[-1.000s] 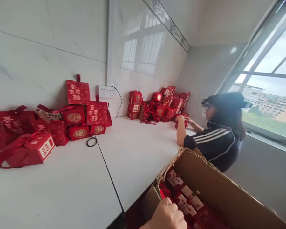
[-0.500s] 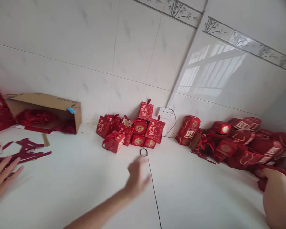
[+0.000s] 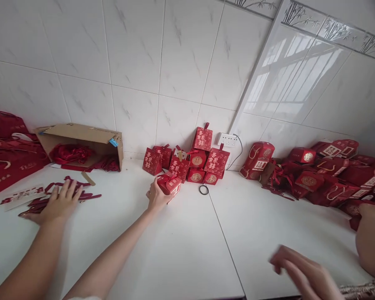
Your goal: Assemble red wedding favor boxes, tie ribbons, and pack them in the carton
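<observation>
My left hand (image 3: 156,196) is closed around the left side of a small red gift box (image 3: 171,187) with a ribbon bow on top. The box stands at the front of a group of red boxes against the wall. My right hand (image 3: 304,271) is over the white table at the lower right, blurred, with its fingers loosely bent and apart and nothing visible in them. A black ring (image 3: 203,190) lies just right of the held box. Behind it, red boxes with gold round emblems (image 3: 196,175) are stacked beside red tags or boxes with gold writing (image 3: 217,163).
Another person's hand (image 3: 61,202) rests on dark red ribbon strips at the left, near an open cardboard box (image 3: 120,152) and red bags (image 3: 6,175). A co-worker's arm (image 3: 371,246) reaches into the red box pile (image 3: 309,181) at right. A power strip (image 3: 227,139) is on the wall.
My left hand has moved left and taken hold of the bowed red box. My right hand has come into view. The person's hand at the left now lies farther over the ribbon strips. The view has shifted.
</observation>
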`<state>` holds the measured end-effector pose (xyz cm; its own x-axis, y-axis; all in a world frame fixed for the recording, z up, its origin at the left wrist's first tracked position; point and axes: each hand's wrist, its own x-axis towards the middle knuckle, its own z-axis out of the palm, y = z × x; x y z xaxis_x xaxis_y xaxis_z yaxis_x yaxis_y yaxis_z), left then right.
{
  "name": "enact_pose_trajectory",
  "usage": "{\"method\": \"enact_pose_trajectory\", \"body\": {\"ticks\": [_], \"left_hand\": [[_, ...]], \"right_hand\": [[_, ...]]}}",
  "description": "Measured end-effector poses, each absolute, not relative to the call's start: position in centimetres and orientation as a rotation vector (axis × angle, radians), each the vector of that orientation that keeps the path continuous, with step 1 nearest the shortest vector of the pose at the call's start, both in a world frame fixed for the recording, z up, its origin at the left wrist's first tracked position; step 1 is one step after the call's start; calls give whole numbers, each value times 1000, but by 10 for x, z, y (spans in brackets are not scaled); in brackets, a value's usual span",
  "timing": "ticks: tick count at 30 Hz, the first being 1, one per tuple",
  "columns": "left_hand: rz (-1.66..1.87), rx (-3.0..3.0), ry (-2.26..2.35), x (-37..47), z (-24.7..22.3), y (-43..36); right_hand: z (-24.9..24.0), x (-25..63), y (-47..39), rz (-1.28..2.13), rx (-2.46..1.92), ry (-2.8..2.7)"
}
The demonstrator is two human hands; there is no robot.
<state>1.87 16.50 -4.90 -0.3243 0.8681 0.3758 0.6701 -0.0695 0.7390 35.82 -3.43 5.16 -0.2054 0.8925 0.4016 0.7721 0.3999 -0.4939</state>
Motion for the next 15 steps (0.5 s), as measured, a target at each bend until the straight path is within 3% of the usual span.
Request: {"method": "enact_pose_trajectory", "body": {"ticks": [5,10,15], "left_hand": [[1114,1850,2085,16,-51,97],[1035,2042,1948,31,-52,1],[993,2038,1173,23,-27,-49]], "right_hand": [[27,263,15,731,-1220,-2543],[30,235,73,1079,-1363,-2462],[39,255,89,714,-1573,-1901]]}}
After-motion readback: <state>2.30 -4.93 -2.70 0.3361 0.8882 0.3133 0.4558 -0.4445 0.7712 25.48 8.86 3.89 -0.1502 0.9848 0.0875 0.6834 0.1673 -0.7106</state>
